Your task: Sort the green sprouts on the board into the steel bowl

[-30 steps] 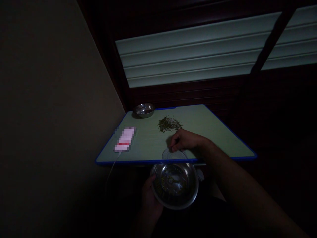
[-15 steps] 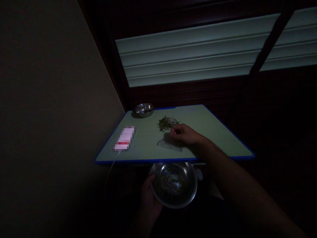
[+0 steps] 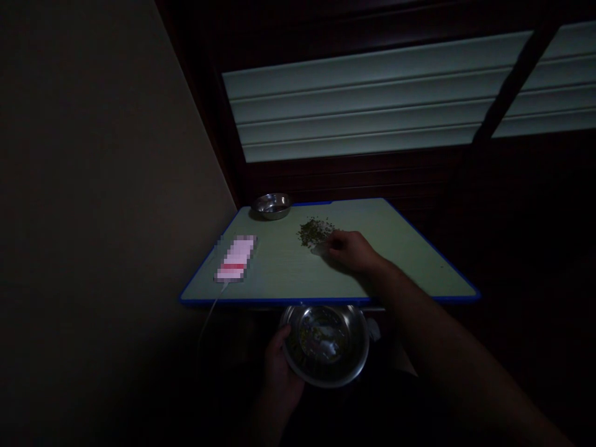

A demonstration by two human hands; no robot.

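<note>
Head view: the right hand [image 3: 350, 249], pinching what seems clear plastic [image 3: 318, 251], has brought it beside the green crumbs [image 3: 311, 233]; the left hand [image 3: 282, 367] grips the nearer bowl [image 3: 356, 349].

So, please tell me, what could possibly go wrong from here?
The left hand holds the lower bowl at one side, so it might tip and spill.
The right hand is close to the loose bits; a brush could scatter them.
The cable of the phone hangs over the front edge of the table; a snag might pull it.
</note>
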